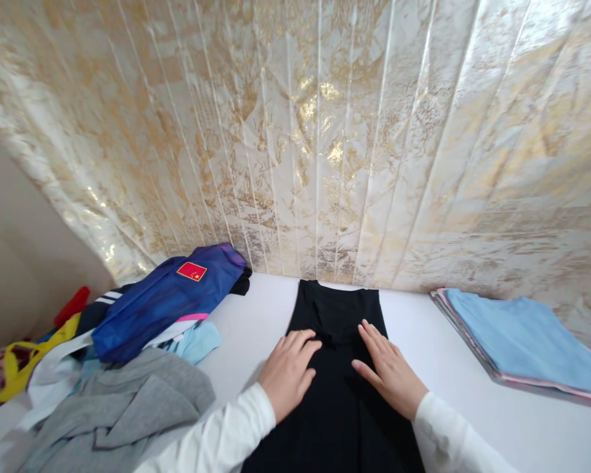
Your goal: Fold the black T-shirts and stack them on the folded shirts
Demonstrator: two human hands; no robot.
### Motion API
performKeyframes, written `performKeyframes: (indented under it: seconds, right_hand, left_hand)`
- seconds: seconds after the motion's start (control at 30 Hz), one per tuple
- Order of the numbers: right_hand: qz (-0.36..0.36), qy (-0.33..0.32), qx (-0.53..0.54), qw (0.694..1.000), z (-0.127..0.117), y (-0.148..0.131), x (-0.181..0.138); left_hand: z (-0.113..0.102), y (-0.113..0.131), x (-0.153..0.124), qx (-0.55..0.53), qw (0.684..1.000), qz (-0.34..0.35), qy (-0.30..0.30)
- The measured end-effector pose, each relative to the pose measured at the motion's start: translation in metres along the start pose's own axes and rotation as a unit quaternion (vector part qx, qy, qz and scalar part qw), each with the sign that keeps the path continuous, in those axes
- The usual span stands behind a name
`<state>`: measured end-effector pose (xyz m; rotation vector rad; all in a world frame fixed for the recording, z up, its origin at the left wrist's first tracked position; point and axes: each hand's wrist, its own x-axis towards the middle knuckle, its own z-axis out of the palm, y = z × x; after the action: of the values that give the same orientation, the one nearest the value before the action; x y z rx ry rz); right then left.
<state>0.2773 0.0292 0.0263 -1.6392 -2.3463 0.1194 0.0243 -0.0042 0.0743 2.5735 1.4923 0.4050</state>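
Head view: at lower centre, the left hand (289, 373) is open, palm down with fingers loosely bent, over the left side of a black garment (342, 420). The right hand (389, 371) is open too, fingers extended and thumb apart, over its right side; whether either presses the cloth I cannot tell. The garment is smooth and matte, narrow at its straight-edged top, wider towards the bottom edge of the frame, with small creases between the hands. At lower left is a rumpled pile: a soft grey top (142, 394), a slick blue jacket (152, 315) with a red patch (192, 271), and a yellow cloth (42, 358). At right, a neat stack (526, 335) has light blue cloth uppermost. White tabletop (450, 355) shows on both sides of the garment; along its far edge hangs a shiny, pleated gold-and-white curtain (325, 131).
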Motion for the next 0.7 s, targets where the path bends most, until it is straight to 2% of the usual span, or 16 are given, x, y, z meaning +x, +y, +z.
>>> performKeyframes:
  seconds: [0.07,0.17,0.27,0.37,0.53,0.7]
  right_hand:
    - [0.015,0.008,-0.001,1.0,0.004,-0.01,-0.005]
    - [0.038,0.027,-0.011,0.999,0.015,-0.02,-0.008]
    - [0.049,0.048,-0.035,0.997,0.025,-0.024,-0.007]
    - [0.062,0.052,-0.063,0.995,0.031,-0.028,-0.007]
    - [0.058,0.033,-0.081,0.995,0.031,-0.034,-0.01]
    - [0.062,0.027,-0.079,0.995,0.028,-0.036,-0.01]
  left_hand:
    - [-0.009,-0.004,0.044,0.005,1.0,0.0,-0.01]
    - [-0.01,-0.014,0.105,0.024,0.997,-0.071,-0.004]
    - [0.001,-0.02,0.144,0.045,0.989,-0.142,-0.015]
    - [0.012,-0.023,0.158,0.064,0.981,-0.181,-0.026]
    - [0.019,-0.027,0.16,0.081,0.97,-0.228,-0.021]
    - [0.021,-0.029,0.166,0.076,0.97,-0.229,-0.041]
